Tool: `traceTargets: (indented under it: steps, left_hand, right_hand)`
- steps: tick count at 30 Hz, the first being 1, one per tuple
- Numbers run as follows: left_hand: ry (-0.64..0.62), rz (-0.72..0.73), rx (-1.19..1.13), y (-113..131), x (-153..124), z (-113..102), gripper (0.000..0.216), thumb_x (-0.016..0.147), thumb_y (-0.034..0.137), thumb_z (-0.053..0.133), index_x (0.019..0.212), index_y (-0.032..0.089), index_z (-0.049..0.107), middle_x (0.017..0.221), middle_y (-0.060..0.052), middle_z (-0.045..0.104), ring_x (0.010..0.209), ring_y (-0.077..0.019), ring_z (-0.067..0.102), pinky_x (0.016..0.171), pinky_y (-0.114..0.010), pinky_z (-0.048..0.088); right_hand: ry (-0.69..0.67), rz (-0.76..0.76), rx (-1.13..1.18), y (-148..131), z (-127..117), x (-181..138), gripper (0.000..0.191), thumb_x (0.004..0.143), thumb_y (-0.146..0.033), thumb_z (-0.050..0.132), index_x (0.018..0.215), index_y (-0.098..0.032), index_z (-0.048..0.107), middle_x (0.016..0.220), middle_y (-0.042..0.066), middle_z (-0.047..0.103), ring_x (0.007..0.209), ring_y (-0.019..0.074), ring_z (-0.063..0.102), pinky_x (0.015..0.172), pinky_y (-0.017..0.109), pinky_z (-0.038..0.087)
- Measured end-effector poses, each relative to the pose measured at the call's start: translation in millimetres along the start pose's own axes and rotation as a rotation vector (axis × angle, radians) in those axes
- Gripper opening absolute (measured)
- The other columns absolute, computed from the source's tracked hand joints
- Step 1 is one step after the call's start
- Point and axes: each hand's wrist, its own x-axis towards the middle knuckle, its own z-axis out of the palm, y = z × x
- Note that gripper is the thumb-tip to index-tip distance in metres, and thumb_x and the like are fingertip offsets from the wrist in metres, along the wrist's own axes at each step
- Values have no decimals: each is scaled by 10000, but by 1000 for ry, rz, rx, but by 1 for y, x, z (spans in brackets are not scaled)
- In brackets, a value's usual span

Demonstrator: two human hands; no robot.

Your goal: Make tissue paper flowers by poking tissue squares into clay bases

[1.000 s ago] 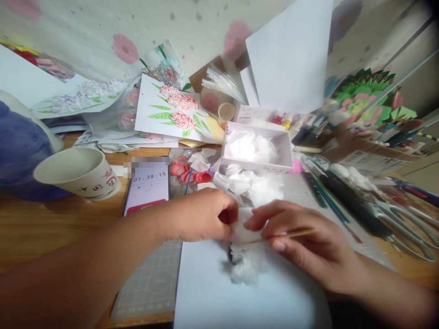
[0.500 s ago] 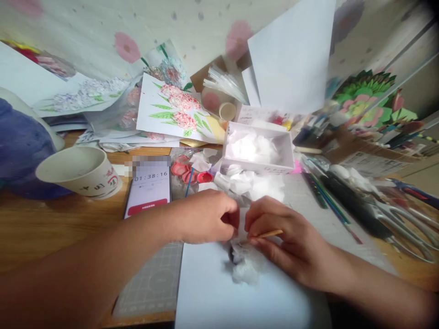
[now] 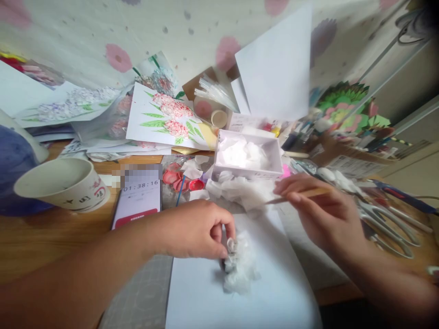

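Note:
My left hand (image 3: pixel 195 230) is closed in a pinch, its fingertips pressing on a clump of crumpled white tissue pieces (image 3: pixel 240 265) stuck on a pale blue sheet (image 3: pixel 274 292). My right hand (image 3: pixel 318 212) is raised to the right of it and grips a thin wooden stick (image 3: pixel 302 195) between thumb and fingers, the tip pointing left toward a loose heap of white tissue squares (image 3: pixel 245 189). Behind that heap stands a small white box (image 3: pixel 247 155) filled with more tissue.
A phone (image 3: pixel 137 198) showing a timer lies left of my left hand, beside a paper cup (image 3: pixel 63 183). Red petal pieces (image 3: pixel 180 178), flower pictures (image 3: pixel 164 116), scissors (image 3: pixel 387 219), pens and paper flowers (image 3: pixel 350 105) crowd the desk. A grey cutting mat (image 3: pixel 144 292) lies under the sheet.
My right hand has lifted away from the tissue clump and moved up and right with the stick. The left hand stays pinched at the clump. The camera view shifted slightly.

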Motion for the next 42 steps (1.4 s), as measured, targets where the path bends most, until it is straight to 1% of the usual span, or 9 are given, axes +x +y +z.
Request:
traceTargets:
  steps: [3, 9, 16, 22, 26, 30, 33, 39, 42]
  left_hand:
    - [-45, 16, -35, 0, -1, -1, 289, 676, 275, 629, 965, 274, 634, 681, 63, 615, 547, -75, 499, 472, -160, 341]
    - [-89, 24, -47, -2, -1, -4, 270, 696, 303, 636, 961, 277, 680, 686, 52, 586, 536, -62, 458, 472, -156, 330]
    - [-65, 101, 6, -4, 1, -5, 197, 732, 277, 597, 886, 247, 715, 762, 29, 650, 624, -80, 534, 539, -160, 374]
    - [-68, 130, 38, -2, 0, -6, 200, 726, 228, 582, 865, 241, 726, 766, 44, 674, 644, -75, 563, 565, -149, 394]
    - [-72, 121, 47, -1, -2, -6, 209, 728, 229, 571, 865, 245, 729, 772, 43, 677, 651, -83, 570, 566, -159, 400]
    - [-75, 115, 43, -1, -1, -10, 219, 726, 229, 570, 875, 247, 730, 777, 36, 680, 645, -90, 575, 558, -168, 401]
    - [-78, 122, 16, 0, 0, -11, 222, 724, 210, 569, 875, 243, 729, 799, 33, 689, 667, -92, 587, 567, -162, 405]
    - [-11, 72, -34, 2, -2, -10, 149, 715, 200, 568, 838, 220, 650, 782, 47, 684, 619, -66, 568, 525, -130, 400]
    - [-9, 79, -54, 4, -3, -9, 112, 715, 211, 567, 807, 211, 630, 818, 43, 682, 619, -58, 549, 520, -124, 396]
  right_hand:
    - [-20, -28, -214, 14, -13, 2, 151, 824, -68, 567, 773, -206, 599, 857, 36, 620, 829, 174, 586, 756, 336, 458]
    - [-389, -109, -297, 12, -6, 0, 162, 820, -51, 550, 925, -171, 580, 960, 95, 613, 883, 166, 603, 731, 287, 511]
    - [-418, -149, -314, 16, 6, -3, 126, 852, -69, 506, 918, -173, 532, 952, 107, 641, 864, 154, 626, 713, 264, 524]
    - [-298, -33, -274, 13, 8, 1, 126, 857, -88, 507, 915, -184, 565, 887, 69, 662, 823, 152, 640, 708, 257, 516]
    - [-197, 55, -139, 0, 9, -1, 118, 874, -116, 504, 922, -186, 587, 906, 59, 669, 857, 165, 639, 735, 274, 519]
    - [-156, 54, -78, -9, 13, -4, 126, 873, -115, 513, 933, -194, 590, 911, 45, 673, 928, 177, 628, 809, 295, 512]
    - [-104, 55, -108, -11, 15, -3, 130, 868, -115, 526, 895, -201, 621, 882, 35, 673, 905, 173, 635, 793, 289, 521]
    - [120, 76, -161, -13, 11, 0, 139, 869, -136, 534, 893, -207, 651, 865, 38, 665, 830, 165, 655, 768, 291, 544]
    - [82, 69, -197, -13, 10, 0, 127, 867, -148, 543, 895, -211, 650, 880, 35, 669, 833, 158, 654, 765, 272, 537]
